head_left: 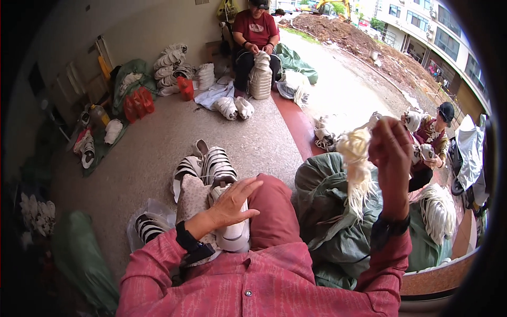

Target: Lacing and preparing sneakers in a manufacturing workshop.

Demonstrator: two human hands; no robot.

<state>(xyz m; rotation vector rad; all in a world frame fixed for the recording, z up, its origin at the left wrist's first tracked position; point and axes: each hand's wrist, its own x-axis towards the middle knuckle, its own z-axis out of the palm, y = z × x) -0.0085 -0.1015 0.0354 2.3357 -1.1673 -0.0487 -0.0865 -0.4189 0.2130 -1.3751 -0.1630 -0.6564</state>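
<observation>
My left hand [231, 205] is open, its fingers stretched out above a white shoe [232, 235] that lies across my lap. Raised on the right, my right hand [392, 145] has its fingers closed at the bundle of cream-white shoelaces [357, 166]. The laces hang loose beside the hand; how many the fingers grip is hidden. Just beyond my knees sits a row of nested white shoes with dark stripes [218, 165]. A patterned cloth [193, 198] covers my left thigh.
Green sacks [322, 195] stand right of my legs, with another lace bundle [438, 211] beyond. A striped shoe [150, 227] lies in plastic at left. One person [257, 31] sits ahead with stacked shoes [261, 76]; another [430, 137] works at right. Red bags [139, 103] stand far left.
</observation>
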